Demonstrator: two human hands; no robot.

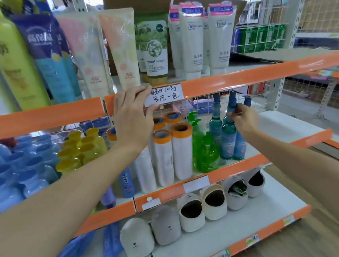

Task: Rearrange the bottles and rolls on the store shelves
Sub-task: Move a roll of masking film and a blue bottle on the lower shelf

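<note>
While the person is standing close to the store shelving, both bare arms are reaching into the middle tier. The left hand is lying flat against the orange edge strip of the upper shelf, fingers straight and close together, their tips touching the handwritten price label clipped there. The right hand is pinching the neck of a tall teal spray bottle, thumb and fingers curled round it just below the blue cap. That bottle is standing upright on the middle shelf among several like it, just beside two green pump bottles. To their left, white rolls with orange ends are standing upright in a tight cluster, partly hidden behind the left wrist. Yellow-capped bottles and blue bottles are filling the far left of that tier. Facial cleanser tubes are lining the shelf above, and bear-faced slippers are sitting on the one below.
</note>
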